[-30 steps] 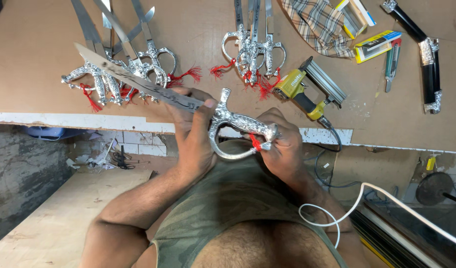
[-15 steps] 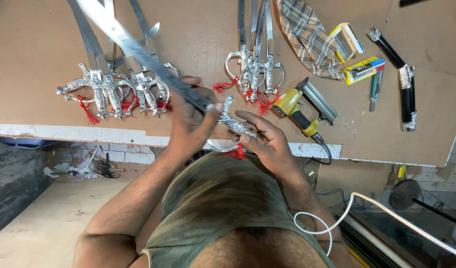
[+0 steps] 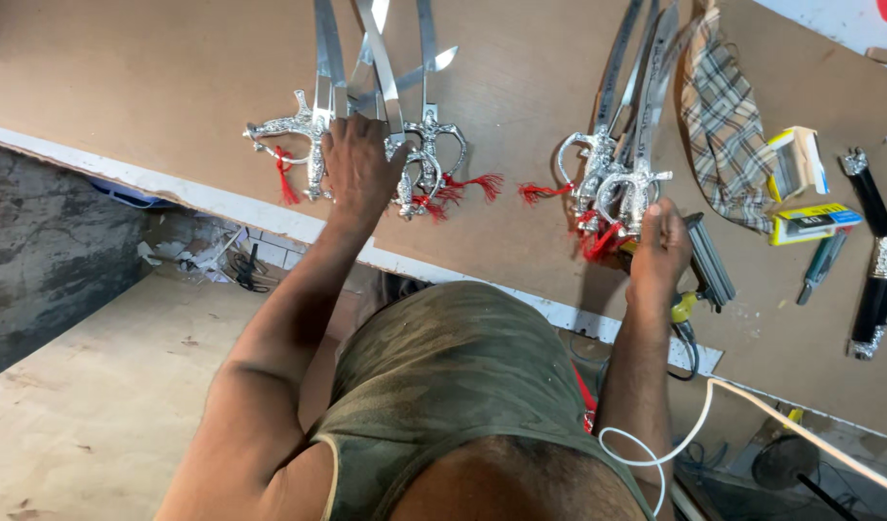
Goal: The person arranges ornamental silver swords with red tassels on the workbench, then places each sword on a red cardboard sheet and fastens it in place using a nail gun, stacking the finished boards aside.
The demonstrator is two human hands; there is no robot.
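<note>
A cluster of silver swords (image 3: 366, 106) lies on the brown table (image 3: 154, 87), ornate hilts toward the person, blades running away toward the top edge of the view, some crossing. The left hand (image 3: 358, 166) rests palm down on these hilts, its grip spread flat, pinching nothing. Well to the right, a second bundle of swords (image 3: 622, 145) lies the same way, red tassels (image 3: 598, 239) at the hilts. The right hand (image 3: 660, 246) touches that bundle's hilts, fingers loosely curled; beside it sit a power tool (image 3: 709, 260) and a plaid cloth (image 3: 723, 125).
</note>
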